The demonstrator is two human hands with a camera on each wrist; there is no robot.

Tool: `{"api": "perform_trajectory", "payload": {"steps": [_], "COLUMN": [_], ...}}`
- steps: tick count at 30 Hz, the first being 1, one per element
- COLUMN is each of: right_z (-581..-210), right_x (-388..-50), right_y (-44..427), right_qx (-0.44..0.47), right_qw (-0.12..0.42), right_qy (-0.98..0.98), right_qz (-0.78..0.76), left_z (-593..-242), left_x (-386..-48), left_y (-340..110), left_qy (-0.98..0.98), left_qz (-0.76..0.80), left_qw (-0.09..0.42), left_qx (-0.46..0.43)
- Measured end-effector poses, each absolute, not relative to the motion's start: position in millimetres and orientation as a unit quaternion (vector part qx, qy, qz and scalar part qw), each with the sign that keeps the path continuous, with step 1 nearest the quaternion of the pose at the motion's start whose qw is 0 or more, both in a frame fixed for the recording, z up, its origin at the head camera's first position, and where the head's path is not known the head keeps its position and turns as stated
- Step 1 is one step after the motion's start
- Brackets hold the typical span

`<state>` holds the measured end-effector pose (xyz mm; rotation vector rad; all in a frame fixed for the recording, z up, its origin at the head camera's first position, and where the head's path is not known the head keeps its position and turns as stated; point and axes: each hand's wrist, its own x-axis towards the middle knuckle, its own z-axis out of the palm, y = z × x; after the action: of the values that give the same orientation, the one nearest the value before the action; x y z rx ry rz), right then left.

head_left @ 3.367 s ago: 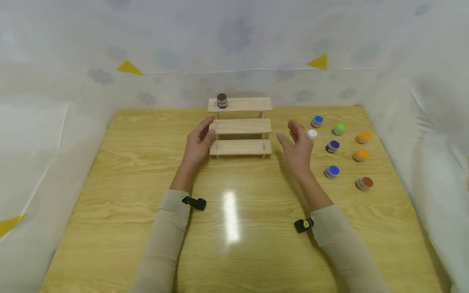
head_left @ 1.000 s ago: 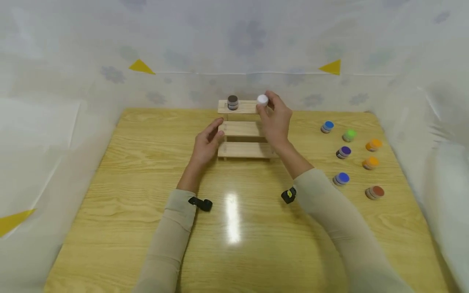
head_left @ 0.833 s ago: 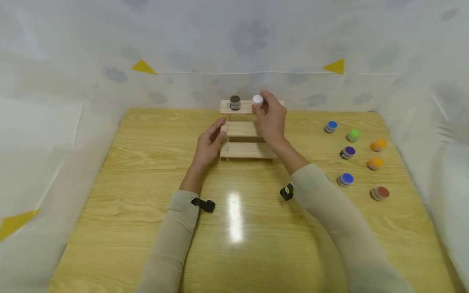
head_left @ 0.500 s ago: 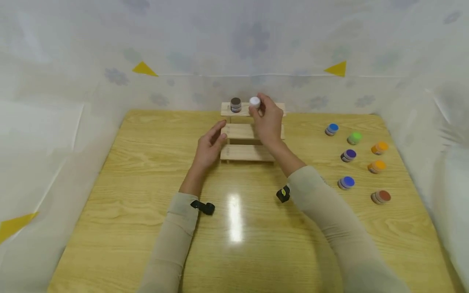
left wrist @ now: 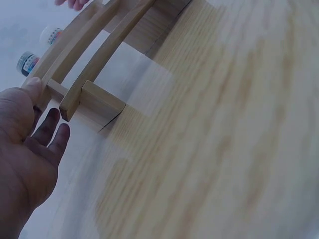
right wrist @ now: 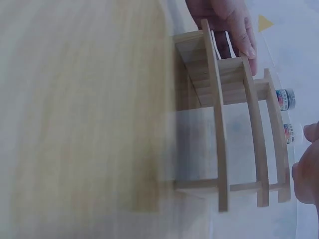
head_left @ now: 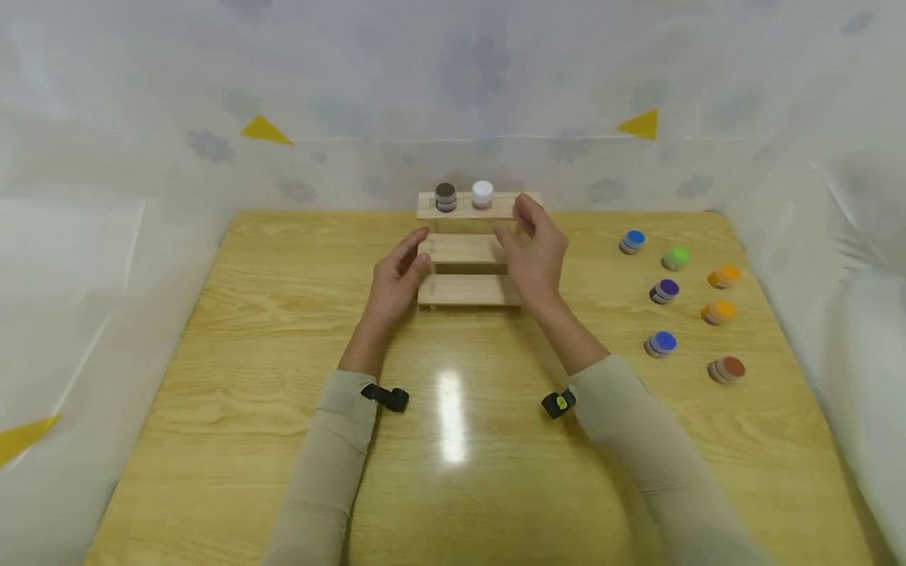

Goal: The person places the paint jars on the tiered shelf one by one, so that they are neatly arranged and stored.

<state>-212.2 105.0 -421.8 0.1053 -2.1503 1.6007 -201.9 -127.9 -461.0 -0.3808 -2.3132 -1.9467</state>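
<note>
The left hand point(head_left: 392, 283) has its thumb and fingers relaxed, slightly parted, against the left end of the middle shelf point(head_left: 463, 248) of a three-tier wooden rack point(head_left: 463, 291), touching rather than wrapped round it. The right hand point(head_left: 535, 255), holding nothing, has its thumb and fingers well parted before the rack's right half. Working well here, I judge, means light steadying from the left while the right clears the shelf edges without brushing a jar. The white-capped paint jar point(head_left: 482, 195) stands upright on the top shelf point(head_left: 504, 205), beyond both hands and between them, apart from the right fingertips. A dark-brown-capped paint jar point(head_left: 445, 197) stands just left of it. Farther right, on the wood-grained table point(head_left: 283, 330), stand seven more paint jars point(head_left: 664, 291) in assorted colours.
</note>
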Motion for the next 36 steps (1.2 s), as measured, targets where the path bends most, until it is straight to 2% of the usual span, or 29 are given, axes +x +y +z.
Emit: {"api": "perform_trajectory", "payload": {"steps": [10, 15, 26, 36], "right_z": [-455, -471, -493, -501], "right_x": [-163, -150, -186, -229], "right_y": [145, 169, 209, 239], "right_qx": [0.029, -0.024, -0.237, -0.27], "right_qw": [0.23, 0.215, 0.146, 0.167], "right_qy": [-0.794, -0.793, -0.767, -0.787], "right_qz": [0.562, 0.57, 0.578, 0.529], "left_z": [-458, -462, -470, -467], "left_x": [-202, -206, -210, -205], "left_y": [-129, -132, -142, -136], "left_qy": [-0.758, -0.76, -0.761, -0.747], "left_qz": [-0.639, -0.637, -0.637, -0.654], "left_qw": [0.043, 0.04, 0.039, 0.039], "left_qx": [-0.128, -0.121, -0.116, -0.115]}}
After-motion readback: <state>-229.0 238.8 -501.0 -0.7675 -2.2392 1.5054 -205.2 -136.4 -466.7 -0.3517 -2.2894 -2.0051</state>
